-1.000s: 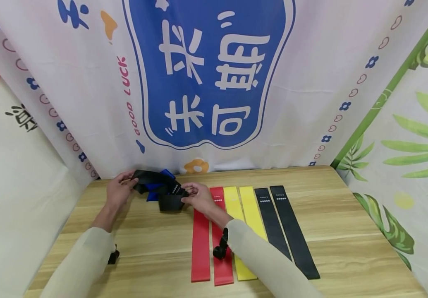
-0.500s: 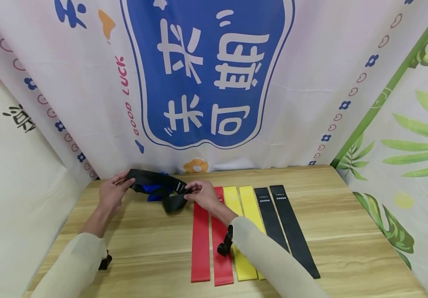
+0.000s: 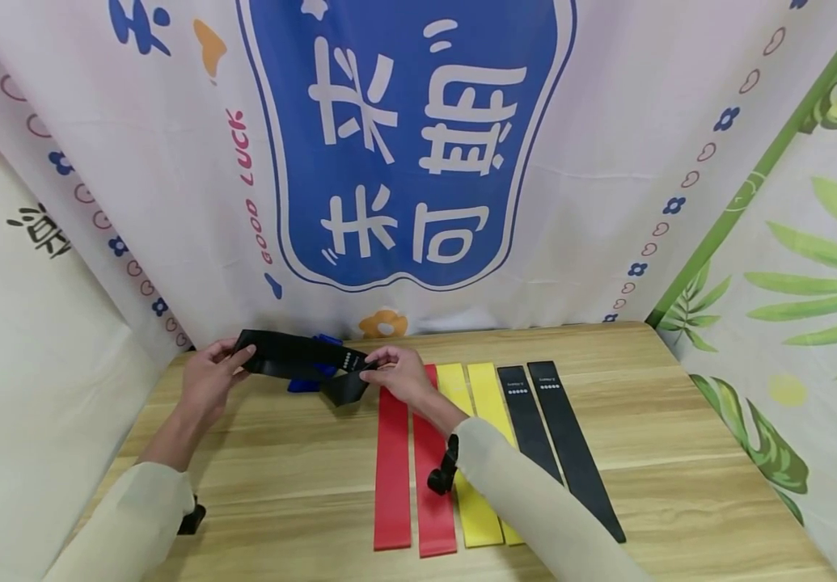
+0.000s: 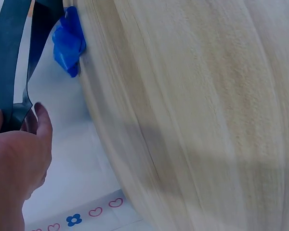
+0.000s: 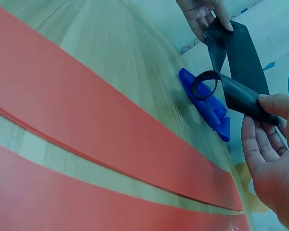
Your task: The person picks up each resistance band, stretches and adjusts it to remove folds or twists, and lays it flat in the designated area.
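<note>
A black resistance loop band (image 3: 289, 349) with white dots and print is held up between both hands near the table's back edge. My left hand (image 3: 209, 373) pinches its left end between thumb and fingers, seen also in the left wrist view. At the other end my right hand (image 3: 402, 375) pinches the band, and a lower part of it curls into a loop, clear in the right wrist view (image 5: 241, 94). Behind and below it lies a crumpled blue band (image 5: 204, 106), partly hidden by the black one in the head view.
Two red bands (image 3: 393, 477), two yellow bands (image 3: 462, 404) and two black bands (image 3: 571, 453) lie side by side, lengthwise, on the wooden table (image 3: 302, 501). My right forearm passes over some of them. A printed curtain (image 3: 571, 242) hangs behind the table's back edge.
My left hand has moved left and slightly toward me, drawing the black band straighter. My right hand has shifted slightly right and up. The lower loop has narrowed.
</note>
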The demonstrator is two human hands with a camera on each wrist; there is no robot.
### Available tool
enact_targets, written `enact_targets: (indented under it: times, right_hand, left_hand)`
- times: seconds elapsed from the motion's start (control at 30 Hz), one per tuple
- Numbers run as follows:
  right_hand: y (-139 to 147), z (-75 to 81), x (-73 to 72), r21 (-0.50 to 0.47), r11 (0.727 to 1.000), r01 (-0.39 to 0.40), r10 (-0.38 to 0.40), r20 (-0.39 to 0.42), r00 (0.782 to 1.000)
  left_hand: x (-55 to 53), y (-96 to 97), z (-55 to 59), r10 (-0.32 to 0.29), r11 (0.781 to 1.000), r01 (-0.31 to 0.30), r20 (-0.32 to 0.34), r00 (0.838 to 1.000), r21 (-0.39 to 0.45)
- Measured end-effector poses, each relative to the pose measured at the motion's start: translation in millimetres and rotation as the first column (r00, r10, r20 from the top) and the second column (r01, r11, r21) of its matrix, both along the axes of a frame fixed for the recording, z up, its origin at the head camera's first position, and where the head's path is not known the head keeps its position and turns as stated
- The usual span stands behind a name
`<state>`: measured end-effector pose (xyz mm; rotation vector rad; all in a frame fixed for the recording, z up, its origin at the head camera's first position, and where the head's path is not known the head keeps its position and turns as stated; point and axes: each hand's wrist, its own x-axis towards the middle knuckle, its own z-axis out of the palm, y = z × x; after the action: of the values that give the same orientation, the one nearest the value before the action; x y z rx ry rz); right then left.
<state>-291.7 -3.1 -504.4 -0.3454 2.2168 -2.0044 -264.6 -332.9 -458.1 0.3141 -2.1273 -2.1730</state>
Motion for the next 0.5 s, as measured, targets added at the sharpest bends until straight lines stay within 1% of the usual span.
enact_targets:
  times: [0.13,0.27,0.33,0.4,0.5]
  right_hand:
    - [1,2.0,1.4,-0.001,1.000,-0.010,0.010,0.003,1.000]
    - [2,3.2,1.3,-0.073,0.997,-0.034,0.036,0.022,0.999]
    - [3,3.1,1.0,-0.118,0.992,-0.043,0.048,0.036,0.998]
    - [3,2.8,1.1,-0.161,0.986,-0.049,0.059,0.055,0.997]
    - [4,2.3,1.6,-0.197,0.979,-0.053,0.068,0.069,0.995]
  left_hand:
    - [5.8,-2.3,1.7,-0.085,0.996,0.085,-0.002,0.996,0.024]
    - [10.7,-4.4,2.5,-0.165,0.985,0.165,-0.003,0.986,0.040]
    - [12.6,-5.0,2.3,-0.183,0.982,0.183,-0.007,0.983,0.049]
    - [14.3,-5.4,2.1,-0.184,0.981,0.185,-0.008,0.983,0.056]
    - [16.6,-4.8,2.2,-0.181,0.982,0.181,-0.003,0.983,0.046]
